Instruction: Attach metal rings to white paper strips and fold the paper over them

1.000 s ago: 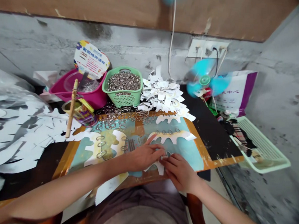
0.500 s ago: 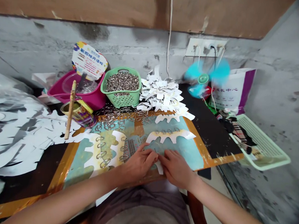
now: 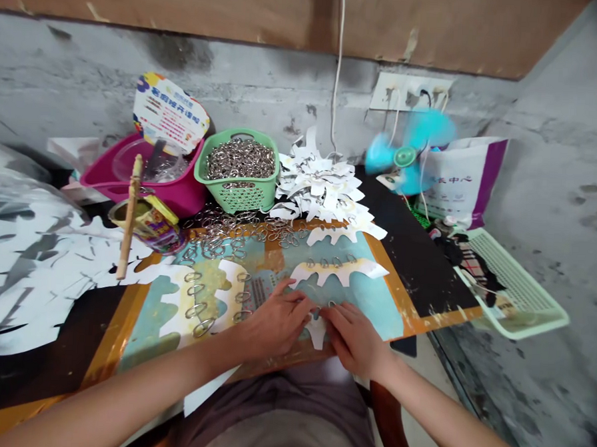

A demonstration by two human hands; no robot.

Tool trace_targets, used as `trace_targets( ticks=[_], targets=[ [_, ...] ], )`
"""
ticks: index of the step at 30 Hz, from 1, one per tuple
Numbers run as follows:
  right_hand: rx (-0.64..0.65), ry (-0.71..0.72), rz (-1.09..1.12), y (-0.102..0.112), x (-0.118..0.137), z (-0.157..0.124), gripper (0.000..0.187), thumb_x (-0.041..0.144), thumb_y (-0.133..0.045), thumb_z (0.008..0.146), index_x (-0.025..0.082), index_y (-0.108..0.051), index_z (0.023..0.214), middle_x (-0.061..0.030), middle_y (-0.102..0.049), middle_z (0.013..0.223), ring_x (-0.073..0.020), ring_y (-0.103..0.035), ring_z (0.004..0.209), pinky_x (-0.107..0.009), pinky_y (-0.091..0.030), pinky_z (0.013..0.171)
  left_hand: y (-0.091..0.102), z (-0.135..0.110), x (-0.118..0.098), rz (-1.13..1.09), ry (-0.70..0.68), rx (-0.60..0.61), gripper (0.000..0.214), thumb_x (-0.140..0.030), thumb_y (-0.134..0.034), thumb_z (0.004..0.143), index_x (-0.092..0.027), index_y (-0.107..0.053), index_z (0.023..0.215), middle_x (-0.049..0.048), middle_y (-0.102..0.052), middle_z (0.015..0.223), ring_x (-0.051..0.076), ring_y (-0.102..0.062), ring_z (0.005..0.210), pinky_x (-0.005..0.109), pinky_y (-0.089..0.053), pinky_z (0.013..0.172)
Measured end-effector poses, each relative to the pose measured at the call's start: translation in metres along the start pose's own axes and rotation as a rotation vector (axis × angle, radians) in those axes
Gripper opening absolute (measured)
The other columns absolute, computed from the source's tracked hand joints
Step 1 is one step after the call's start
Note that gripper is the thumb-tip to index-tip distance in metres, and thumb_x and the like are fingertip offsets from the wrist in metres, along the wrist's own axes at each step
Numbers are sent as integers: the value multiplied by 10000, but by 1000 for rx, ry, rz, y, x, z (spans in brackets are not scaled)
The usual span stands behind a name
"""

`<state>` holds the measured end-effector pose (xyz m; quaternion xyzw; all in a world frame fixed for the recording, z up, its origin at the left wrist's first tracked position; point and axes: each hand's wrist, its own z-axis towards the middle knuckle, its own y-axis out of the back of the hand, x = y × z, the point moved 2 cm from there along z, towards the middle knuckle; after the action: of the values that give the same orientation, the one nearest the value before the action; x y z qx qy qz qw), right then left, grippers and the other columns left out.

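My left hand (image 3: 276,319) and my right hand (image 3: 353,336) meet at the near edge of the table over a white cut-out paper piece (image 3: 317,330). Both hands pinch at it, fingers curled; a small metal ring seems to sit between the fingertips, hard to make out. Just beyond lies another white cut-out with metal rings (image 3: 339,269) along its edge. To the left lies a cut-out with several rings (image 3: 209,299).
A green basket of metal rings (image 3: 237,170) stands at the back, loose rings (image 3: 228,236) spilled before it. A heap of white cut-outs (image 3: 325,191), a pink tub (image 3: 145,182), a spinning blue fan (image 3: 407,152) and a pale green tray (image 3: 520,288) surround the work area.
My hands have drawn closer together over the paper piece and my left index finger, earlier stretched out, has curled in. The view has shifted slightly.
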<state>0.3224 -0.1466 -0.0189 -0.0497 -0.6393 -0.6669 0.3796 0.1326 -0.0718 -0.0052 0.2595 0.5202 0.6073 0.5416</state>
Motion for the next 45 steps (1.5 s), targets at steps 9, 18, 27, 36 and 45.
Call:
trace_targets(
  ticks=[9,18,27,36,45],
  targets=[
    [-7,-1,-53,1,2,4,152,145,-501,888,171,-576,1018,-71,-601,895,-241,-521,859,-344,-374,723,-3,2,3,-1,-37,19,117,-193,-542,937,-203,-642,876,-2,-651,741,196,-603,909,521,-214,1132],
    [-74,22,-248,-8,0,10,113,150,-493,941,181,-590,892,-47,-607,820,-203,-533,771,-321,-309,666,-5,4,0,21,10,-5,158,-123,-506,892,-177,-618,795,16,-628,749,172,-599,812,465,-312,1103],
    [52,289,-414,-4,-1,-6,120,162,-510,981,147,-617,1033,-74,-673,967,-207,-538,816,-350,-369,742,-8,-13,-14,260,-221,-2,153,-169,-522,942,-123,-652,1008,82,-694,897,212,-614,964,451,-317,1143],
    [-270,-181,68,23,-2,-4,121,220,-491,986,211,-602,1033,-41,-639,902,-171,-576,746,-309,-464,700,-6,-23,-21,193,-120,126,277,-229,-542,931,-130,-654,1165,124,-671,1177,256,-539,1192,541,-172,1201],
    [18,-168,-28,14,6,21,160,142,-699,811,194,-563,880,-46,-609,921,-247,-523,952,-380,-415,830,11,-19,-24,-60,145,-44,150,-227,-541,919,-209,-689,903,83,-609,1148,258,-509,1201,611,-157,1184]
  ],
)
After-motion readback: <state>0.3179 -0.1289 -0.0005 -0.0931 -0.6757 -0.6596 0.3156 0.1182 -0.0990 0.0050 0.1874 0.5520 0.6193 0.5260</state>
